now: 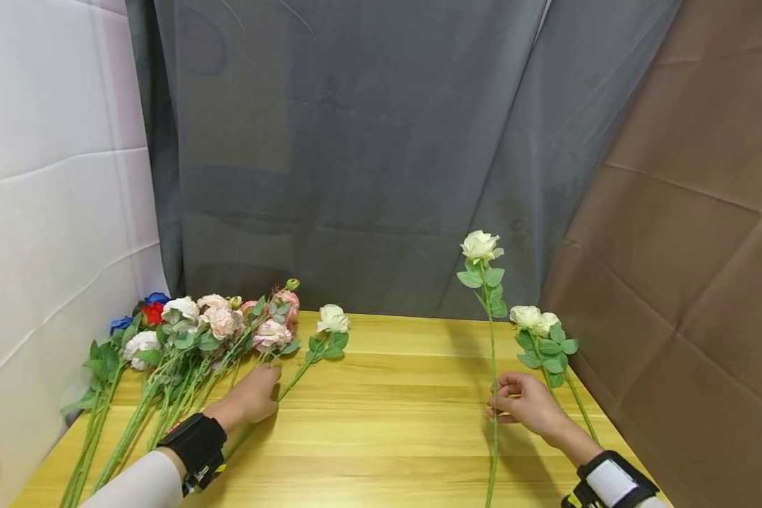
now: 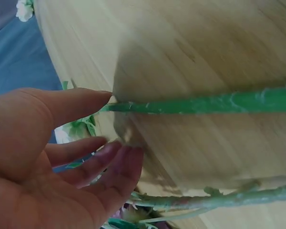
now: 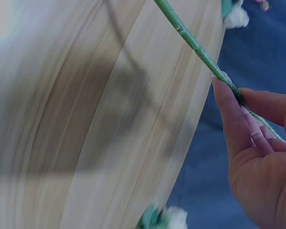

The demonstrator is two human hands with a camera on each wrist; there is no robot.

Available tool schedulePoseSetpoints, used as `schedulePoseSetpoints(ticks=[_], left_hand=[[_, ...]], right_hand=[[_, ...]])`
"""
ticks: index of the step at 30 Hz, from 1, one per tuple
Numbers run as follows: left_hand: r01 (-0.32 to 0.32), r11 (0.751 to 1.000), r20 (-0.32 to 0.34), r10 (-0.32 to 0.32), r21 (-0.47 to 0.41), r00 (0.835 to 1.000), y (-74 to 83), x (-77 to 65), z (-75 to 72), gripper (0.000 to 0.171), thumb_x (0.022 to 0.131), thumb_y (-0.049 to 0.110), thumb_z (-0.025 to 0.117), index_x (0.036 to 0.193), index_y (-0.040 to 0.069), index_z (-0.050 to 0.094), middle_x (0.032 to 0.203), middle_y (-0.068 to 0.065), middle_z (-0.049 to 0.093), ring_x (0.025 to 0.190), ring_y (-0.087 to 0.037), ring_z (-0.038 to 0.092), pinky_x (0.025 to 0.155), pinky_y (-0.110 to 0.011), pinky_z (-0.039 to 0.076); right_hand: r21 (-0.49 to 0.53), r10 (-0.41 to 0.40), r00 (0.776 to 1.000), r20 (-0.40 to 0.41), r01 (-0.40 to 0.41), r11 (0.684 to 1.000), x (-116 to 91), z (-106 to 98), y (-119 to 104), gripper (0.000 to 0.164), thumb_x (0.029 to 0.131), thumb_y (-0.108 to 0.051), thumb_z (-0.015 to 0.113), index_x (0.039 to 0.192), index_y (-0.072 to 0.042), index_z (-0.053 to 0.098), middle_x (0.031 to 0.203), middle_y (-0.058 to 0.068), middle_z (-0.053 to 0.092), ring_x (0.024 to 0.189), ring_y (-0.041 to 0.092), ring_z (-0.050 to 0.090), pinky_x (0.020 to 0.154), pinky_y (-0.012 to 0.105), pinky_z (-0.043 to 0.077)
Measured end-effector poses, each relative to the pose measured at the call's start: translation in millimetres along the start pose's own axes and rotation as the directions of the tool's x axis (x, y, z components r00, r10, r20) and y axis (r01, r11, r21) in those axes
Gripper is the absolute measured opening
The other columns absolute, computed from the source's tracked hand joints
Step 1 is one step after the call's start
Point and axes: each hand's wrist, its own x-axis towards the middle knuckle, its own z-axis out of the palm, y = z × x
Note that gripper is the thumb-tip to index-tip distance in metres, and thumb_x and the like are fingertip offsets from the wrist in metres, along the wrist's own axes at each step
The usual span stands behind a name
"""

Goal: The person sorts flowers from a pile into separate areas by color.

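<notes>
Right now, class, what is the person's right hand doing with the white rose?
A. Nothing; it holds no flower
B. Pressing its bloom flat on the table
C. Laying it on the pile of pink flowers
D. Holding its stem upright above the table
D: the right hand pinches the stem of the white rose, which stands upright over the table.

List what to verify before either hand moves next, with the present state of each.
1. Right hand pinches the upright white rose stem: ok.
2. Left hand open, fingers at the stem of the lying white rose: ok; not gripped.
3. Held bloom clear of the grey curtain: cannot tell.
4. Two white roses lie near the right hand, apart from the held stem: ok.
5. Flower pile rests on the wooden table: ok.
</notes>
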Motion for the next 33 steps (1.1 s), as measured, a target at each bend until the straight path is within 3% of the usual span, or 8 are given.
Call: schedulePoseSetpoints(ticks=[2, 4, 6, 11, 15, 19, 26, 33], left_hand=[[-0.002, 1.000, -0.004, 0.002, -0.007, 1.000, -1.3, -2.5, -0.8, 0.017, 0.078, -0.013, 0.068, 0.093, -0.007, 0.061, 0.083, -0.013, 0.056, 0.075, -0.029, 0.054, 0.068, -0.035, 0.041], [0.004, 1.000, 0.005, -0.004, -0.023, 1.000, -0.7, -3.9, -1.5, 0.027, 0.075, -0.017, 0.064, 0.071, 0.005, 0.048, 0.067, 0.000, 0.033, 0.061, -0.017, 0.029, 0.061, -0.034, 0.024], [0.014, 0.999, 0.021, -0.013, -0.034, 1.000, 1.1, -6.0, -2.4, 0.041, 0.073, -0.021, 0.060, 0.064, 0.013, 0.038, 0.066, 0.003, 0.018, 0.062, -0.015, 0.015, 0.061, -0.034, 0.018], [0.046, 0.999, 0.085, -0.045, -0.004, 0.995, 7.2, -7.9, -4.2, 0.052, 0.074, -0.025, 0.052, 0.055, 0.019, 0.029, 0.061, 0.007, 0.009, 0.061, -0.013, 0.007, 0.058, -0.032, 0.014], [0.106, 0.994, 0.116, -0.103, -0.023, 0.988, 10.9, -6.0, -4.8, 0.047, 0.077, -0.023, 0.053, 0.053, 0.014, 0.038, 0.050, 0.006, 0.022, 0.041, -0.007, 0.024, 0.047, -0.024, 0.022], [0.171, 0.982, 0.169, -0.155, -0.085, 0.973, 12.9, -3.4, -5.9, 0.024, 0.078, -0.019, 0.059, 0.067, 0.002, 0.059, 0.056, -0.008, 0.054, 0.042, -0.021, 0.062, 0.043, -0.028, 0.052], [0.232, 0.960, 0.226, -0.195, -0.155, 0.955, 14.2, -2.6, -8.8, 0.017, 0.077, -0.018, 0.059, 0.076, -0.001, 0.059, 0.065, -0.013, 0.061, 0.047, -0.024, 0.066, 0.047, -0.032, 0.056], [0.286, 0.940, 0.279, -0.229, -0.184, 0.933, 17.4, -2.0, -12.7, 0.015, 0.087, -0.013, 0.066, 0.090, -0.001, 0.058, 0.077, -0.015, 0.059, 0.054, -0.026, 0.068, 0.053, -0.034, 0.058]], right_hand=[[-0.012, 0.002, 1.000, -0.005, -0.002, 1.000, -1.0, -9.7, 7.8, 0.035, 0.096, -0.001, 0.066, 0.123, 0.016, 0.050, 0.098, 0.019, 0.062, 0.095, 0.038, 0.071, 0.079, 0.050, 0.062], [-0.027, 0.009, 1.000, -0.002, -0.009, 1.000, -1.9, -18.9, 15.8, 0.028, 0.097, -0.001, 0.065, 0.116, 0.015, 0.052, 0.096, 0.018, 0.063, 0.092, 0.037, 0.071, 0.077, 0.049, 0.062], [-0.041, 0.026, 1.000, -0.003, -0.026, 0.999, -3.5, -27.6, 23.0, 0.029, 0.097, -0.002, 0.064, 0.117, 0.016, 0.052, 0.095, 0.018, 0.064, 0.092, 0.037, 0.071, 0.077, 0.049, 0.062], [-0.097, 0.087, 0.996, -0.013, -0.088, 0.991, -5.4, -46.2, 37.4, 0.024, 0.097, -0.001, 0.062, 0.113, 0.015, 0.055, 0.090, 0.015, 0.064, 0.095, 0.035, 0.071, 0.078, 0.050, 0.062], [-0.129, 0.123, 0.992, -0.007, -0.123, 0.984, -4.1, -58.0, 46.9, 0.014, 0.097, 0.001, 0.057, 0.102, 0.015, 0.055, 0.085, 0.018, 0.064, 0.092, 0.036, 0.072, 0.077, 0.049, 0.062], [-0.174, 0.162, 0.987, -0.026, -0.164, 0.971, -2.4, -67.2, 54.0, 0.022, 0.095, 0.002, 0.059, 0.105, 0.020, 0.055, 0.092, 0.025, 0.068, 0.087, 0.036, 0.073, 0.073, 0.047, 0.062], [-0.344, 0.187, 0.977, -0.105, -0.212, 0.915, -3.0, -77.0, 69.4, 0.011, 0.087, 0.002, 0.068, 0.093, 0.011, 0.065, 0.075, 0.011, 0.071, 0.064, 0.023, 0.068, 0.057, 0.037, 0.059], [-0.369, 0.252, 0.956, -0.149, -0.291, 0.883, -3.4, -81.9, 83.8, 0.006, 0.084, 0.002, 0.070, 0.082, 0.005, 0.065, 0.074, 0.008, 0.069, 0.063, 0.020, 0.068, 0.056, 0.034, 0.059]])
